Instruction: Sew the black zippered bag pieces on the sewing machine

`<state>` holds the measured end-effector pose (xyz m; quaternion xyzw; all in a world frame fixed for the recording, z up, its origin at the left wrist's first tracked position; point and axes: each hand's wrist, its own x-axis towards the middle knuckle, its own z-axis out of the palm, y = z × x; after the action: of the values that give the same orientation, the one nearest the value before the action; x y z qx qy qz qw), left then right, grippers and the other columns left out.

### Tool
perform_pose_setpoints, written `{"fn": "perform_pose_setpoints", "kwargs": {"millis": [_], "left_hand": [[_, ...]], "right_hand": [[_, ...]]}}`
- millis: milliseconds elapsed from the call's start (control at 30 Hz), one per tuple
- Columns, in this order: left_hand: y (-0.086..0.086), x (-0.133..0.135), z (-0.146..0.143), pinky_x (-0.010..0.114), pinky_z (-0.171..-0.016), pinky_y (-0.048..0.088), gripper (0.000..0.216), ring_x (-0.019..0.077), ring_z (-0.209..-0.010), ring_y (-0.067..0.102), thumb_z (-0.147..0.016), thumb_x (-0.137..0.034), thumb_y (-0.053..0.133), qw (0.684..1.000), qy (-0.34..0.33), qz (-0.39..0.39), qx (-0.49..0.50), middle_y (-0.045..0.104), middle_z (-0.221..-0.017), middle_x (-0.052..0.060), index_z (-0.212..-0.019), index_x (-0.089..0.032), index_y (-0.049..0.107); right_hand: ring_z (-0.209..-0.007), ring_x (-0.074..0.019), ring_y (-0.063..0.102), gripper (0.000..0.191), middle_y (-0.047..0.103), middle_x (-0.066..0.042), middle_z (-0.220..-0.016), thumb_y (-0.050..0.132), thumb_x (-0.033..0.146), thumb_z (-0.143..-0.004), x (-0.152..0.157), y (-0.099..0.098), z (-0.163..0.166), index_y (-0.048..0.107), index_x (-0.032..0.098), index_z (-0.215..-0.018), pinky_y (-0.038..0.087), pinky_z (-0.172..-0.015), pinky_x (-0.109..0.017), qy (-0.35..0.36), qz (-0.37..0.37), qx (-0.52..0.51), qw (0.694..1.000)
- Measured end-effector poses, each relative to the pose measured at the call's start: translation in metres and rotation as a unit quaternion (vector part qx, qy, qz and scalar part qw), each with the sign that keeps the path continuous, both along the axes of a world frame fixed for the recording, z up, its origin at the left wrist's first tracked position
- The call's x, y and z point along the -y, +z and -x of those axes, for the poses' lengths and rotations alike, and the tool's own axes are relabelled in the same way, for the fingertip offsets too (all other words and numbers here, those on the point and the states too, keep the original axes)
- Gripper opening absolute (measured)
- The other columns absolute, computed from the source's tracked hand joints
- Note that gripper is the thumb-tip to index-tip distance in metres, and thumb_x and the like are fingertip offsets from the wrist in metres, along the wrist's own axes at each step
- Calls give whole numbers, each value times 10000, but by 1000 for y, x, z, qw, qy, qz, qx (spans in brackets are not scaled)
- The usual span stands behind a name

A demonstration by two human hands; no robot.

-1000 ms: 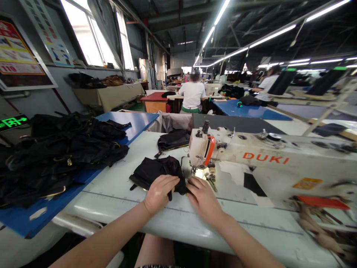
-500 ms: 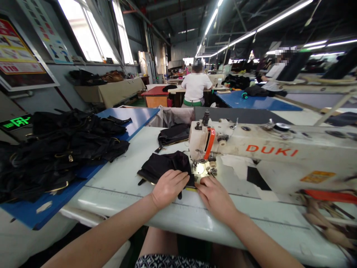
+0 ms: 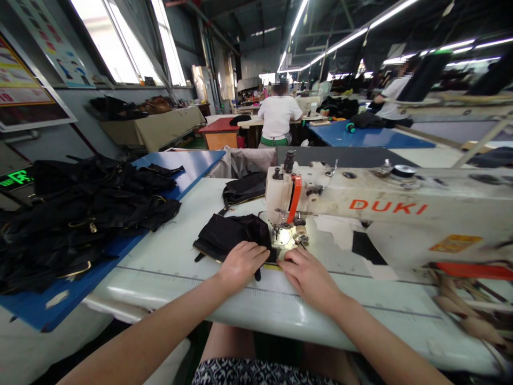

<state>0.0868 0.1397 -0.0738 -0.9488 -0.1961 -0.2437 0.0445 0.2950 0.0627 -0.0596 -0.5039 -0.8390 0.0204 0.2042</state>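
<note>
A black zipped pouch [image 3: 228, 235] lies on the sewing machine's pale bed, its right corner close to the lit needle area [image 3: 284, 236]. My left hand [image 3: 243, 263] is closed over the pouch's near right part, fingers together and the thumb hidden. At that same corner, my right hand [image 3: 306, 275] is closed, with its curled fingers on the pouch's edge just below the needle area. A yellowish strip [image 3: 273, 266] shows under the edge between my hands. Behind it rests a second black pouch [image 3: 244, 188], left of the machine head [image 3: 280, 195].
A heap of black pouches [image 3: 92, 214] covers much of the blue table [image 3: 160, 160] on the left. The machine arm [image 3: 385, 206] spans the right side, with fabric scraps [image 3: 368, 248] below it. Ahead, a person in a white top [image 3: 278, 117] sits at another machine.
The view has shifted slightly, so everything appears a little higher and further left. Both hands stay at the pouch's edge, and the pouch has hardly moved on the bed.
</note>
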Motion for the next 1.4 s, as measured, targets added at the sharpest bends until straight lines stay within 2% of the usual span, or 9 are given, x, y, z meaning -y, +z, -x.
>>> {"fn": "perform_pose_setpoints", "kwargs": {"millis": [600,833,967,1067,1233,1400], "left_hand": [[10,3,-3,358,-816,456,269,210,-964,569,-936,-159,398,998,1,4,-67,656,-1050,104,-1140,-112,568],[18,2,-2,363,-837,443,291,229,-993,569,-887,-111,463,993,-8,4,-114,650,-1066,114,-1165,-108,552],[29,0,0,361,-854,441,341,238,-1009,566,-826,-113,514,989,-30,31,-145,649,-1063,116,-1164,-114,559],[33,-3,-2,336,-829,453,279,222,-960,582,-855,-120,485,986,-43,27,-157,658,-1002,107,-1117,-132,582],[22,-6,-4,333,-793,472,245,210,-915,595,-938,-142,384,989,-39,-19,-143,661,-950,106,-1082,-109,580],[12,-7,-4,340,-782,486,253,205,-906,594,-956,-156,365,992,-41,-42,-108,661,-950,101,-1095,-94,568]], "right_hand": [[-849,-220,522,203,592,-65,-843,466,161,-900,1,-5,-2,664,197,-923,467,-754,-372,2,-14,-38,999],[-898,-234,540,269,614,-81,-935,468,144,-889,-2,-5,2,617,194,-1107,481,-796,-392,-4,-23,-28,999],[-884,-239,535,252,599,-82,-888,476,148,-887,-6,-3,3,648,200,-1064,485,-784,-394,3,-22,-8,1000],[-896,-244,522,259,589,-86,-896,455,157,-902,-6,-2,3,649,194,-1070,479,-794,-399,6,-13,1,1000],[-898,-246,521,268,582,-89,-896,445,165,-908,-7,-1,2,645,187,-1085,477,-792,-403,10,-7,4,1000],[-891,-243,521,262,584,-85,-889,443,167,-910,-12,-1,-2,647,185,-1073,480,-781,-403,22,-8,6,1000]]}}
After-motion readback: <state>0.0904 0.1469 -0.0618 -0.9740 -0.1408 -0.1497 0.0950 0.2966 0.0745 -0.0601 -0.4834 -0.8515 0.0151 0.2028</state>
